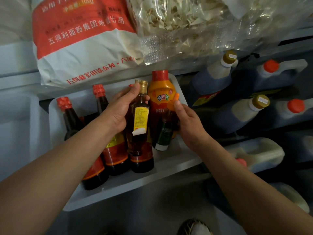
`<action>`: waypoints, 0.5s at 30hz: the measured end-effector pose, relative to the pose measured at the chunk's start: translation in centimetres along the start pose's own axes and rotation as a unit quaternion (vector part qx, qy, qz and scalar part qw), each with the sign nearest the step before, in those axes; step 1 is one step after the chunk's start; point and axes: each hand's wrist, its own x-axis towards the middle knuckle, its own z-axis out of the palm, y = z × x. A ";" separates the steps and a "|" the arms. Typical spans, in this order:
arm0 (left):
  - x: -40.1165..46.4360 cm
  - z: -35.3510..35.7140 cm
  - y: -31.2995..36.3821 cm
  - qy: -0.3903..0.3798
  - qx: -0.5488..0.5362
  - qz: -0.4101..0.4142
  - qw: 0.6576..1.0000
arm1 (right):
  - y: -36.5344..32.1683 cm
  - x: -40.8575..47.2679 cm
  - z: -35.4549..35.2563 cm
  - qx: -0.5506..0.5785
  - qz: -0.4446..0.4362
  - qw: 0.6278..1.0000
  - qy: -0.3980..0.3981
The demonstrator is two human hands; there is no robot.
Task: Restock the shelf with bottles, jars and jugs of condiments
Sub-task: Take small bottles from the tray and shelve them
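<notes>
Your left hand (118, 109) holds the amber bottle (139, 122) by its upper part, with the fingers curled round the neck just below the gold cap (143, 85). The bottle is slim and clear, filled with a golden-brown liquid, and it carries a narrow yellow label (141, 118) whose lower corner shows a torn white patch. It stands upright above the grey tray (169, 165), in front of the other bottles.

Your right hand (188, 122) pinches the small dark bottle (165, 133) near its top; this one has a green label and an orange flip cap (172, 102) which stands open beside your fingertips. Its base is close to the tray floor, but I cannot tell if it touches.

Just behind both stands the orange squeeze bottle (158, 99), with a red cap and a yellow-green logo. On the left part of the tray there are dark sauce bottles (101, 160) with red foil caps and red-orange labels, side by side.

To the right of the tray, on the shelf (194, 177), large jugs (213, 82) of dark liquid are lying, some with gold caps and some with red ones. Above, a flour sack (84, 44) in white and red rests beside a clear bag of pale strips (183, 22).
</notes>
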 end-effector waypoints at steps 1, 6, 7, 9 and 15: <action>0.2 0.0 0.0 -0.001 0.004 0.000 1.000 | 0.2 0.4 0.1 -0.007 -0.008 1.000 0.004; 0.7 0.2 -0.5 0.011 -0.033 -0.021 0.999 | 0.4 1.6 0.5 0.035 0.004 0.999 0.040; 0.2 0.3 -0.5 0.018 -0.046 -0.030 0.998 | 0.3 1.5 0.6 0.049 0.015 0.997 0.050; -1.1 0.3 -0.5 0.032 -0.060 -0.044 0.997 | -0.1 0.7 1.0 0.057 0.037 0.995 0.067; -7.9 1.3 1.8 0.090 -0.099 -0.103 0.986 | -4.1 -5.3 2.8 0.055 0.097 0.990 0.086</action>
